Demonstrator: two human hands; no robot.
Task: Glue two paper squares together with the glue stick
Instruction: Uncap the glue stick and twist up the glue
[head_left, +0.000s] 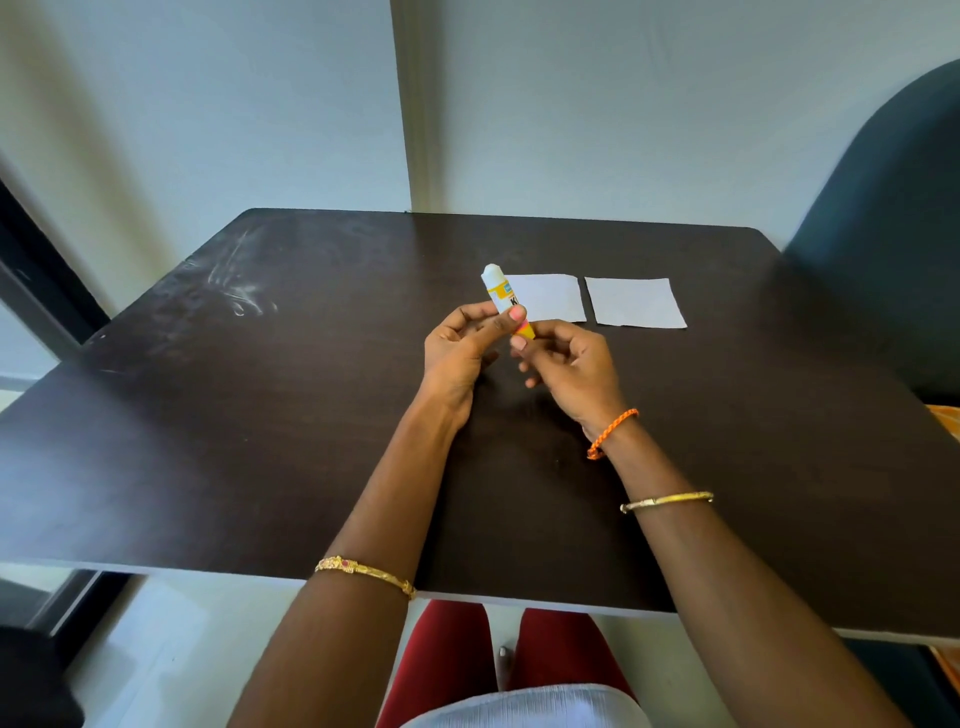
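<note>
A yellow and white glue stick (500, 291) is held above the dark table (260, 415), tilted with its white top pointing up and away. My left hand (460, 348) pinches its middle between thumb and fingers. My right hand (569, 369) pinches its pink lower end. Two white paper squares lie flat side by side just behind the hands: the left square (553, 297) is partly hidden by the glue stick, and the right square (636, 302) lies fully in view, a narrow gap between them.
A dark chair back (893, 249) stands at the table's right far corner. A pale wall with a vertical strip (415, 104) runs behind the table. Whitish smears (239, 291) mark the table's far left.
</note>
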